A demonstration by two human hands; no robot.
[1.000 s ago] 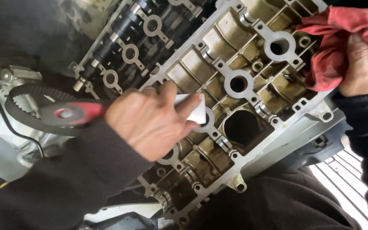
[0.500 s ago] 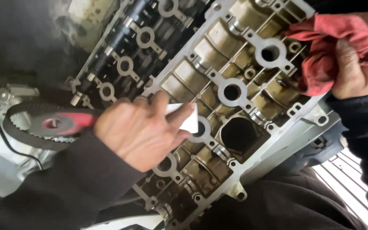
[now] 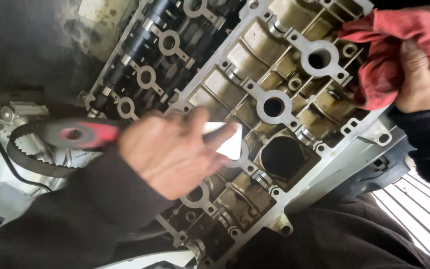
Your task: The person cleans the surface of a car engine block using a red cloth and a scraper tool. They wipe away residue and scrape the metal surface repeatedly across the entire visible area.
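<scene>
My left hand (image 3: 170, 154) is closed around a scraper with a red and black handle (image 3: 78, 133). Its pale flat blade (image 3: 229, 140) rests on the grey gasket face of the open cylinder head (image 3: 274, 84). The hand is blurred by motion. At the upper right, my right hand (image 3: 424, 74) grips a crumpled red rag (image 3: 381, 60) and presses it against the head's edge. Round bores (image 3: 273, 106) and oily brown pockets run along the head between my hands.
A camshaft with bearing caps (image 3: 145, 74) lies in the dark bay at the upper left. A toothed timing belt (image 3: 23, 149) loops over a pulley at the left. Dark clothing (image 3: 334, 239) fills the bottom, and a white slatted surface (image 3: 414, 219) shows at the lower right.
My left hand and the scraper blade have shifted slightly down along the head's face and are now blurred. The right hand still grips the rag in the same spot.
</scene>
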